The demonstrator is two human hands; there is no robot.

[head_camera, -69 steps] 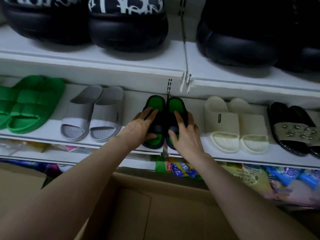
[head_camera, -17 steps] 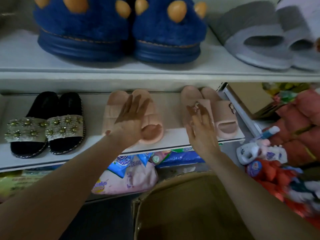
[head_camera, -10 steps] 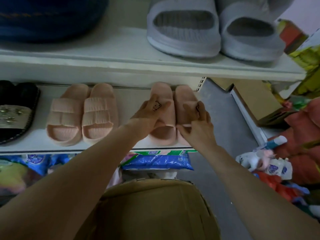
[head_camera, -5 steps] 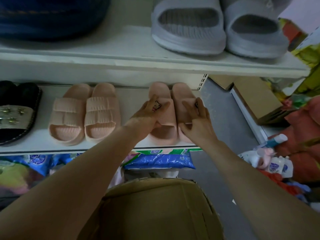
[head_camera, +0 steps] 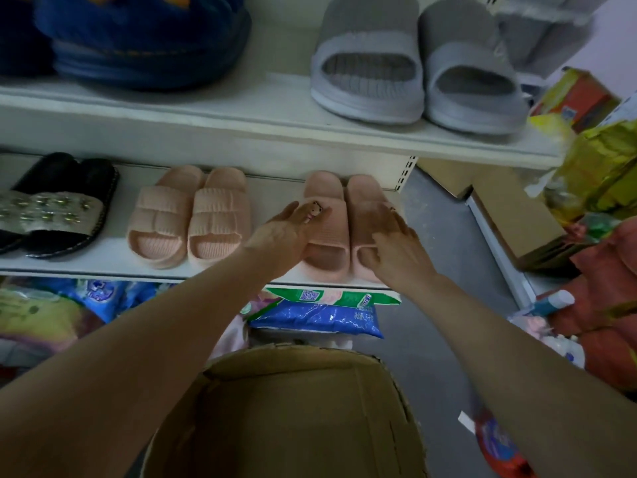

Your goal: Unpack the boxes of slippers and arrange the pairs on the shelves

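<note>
The pink pair (head_camera: 339,215) sits at the right end of the lower shelf (head_camera: 86,267), toes towards us and the two slippers touching side by side. We judge them light, moulded foam: soft enough to give under a thumb, stiff enough to hold shape, and not slippery on the ribbed strap. The best hold looks to be the strap or the sole edge, not the small bear charm (head_camera: 315,208), which could snap off. Our left hand (head_camera: 286,232) lies flat with fingers straight on the left slipper's strap, beside the charm; our right hand (head_camera: 396,243) rests the same way, unclenched, on the right slipper, gripping nothing. Just left stands a ribbed pink pair (head_camera: 189,219), with a studded black pair (head_camera: 51,208) further left, so any nudge leftward has little room. To the right the shelf ends at a slotted post (head_camera: 406,170), and a push there could tip a slipper off. A grey pair (head_camera: 413,70) and blue slippers (head_camera: 148,39) fill the upper shelf (head_camera: 241,132) overhead. Packets (head_camera: 317,312) lie beneath, and the open box (head_camera: 293,408) stands nearest us.
</note>
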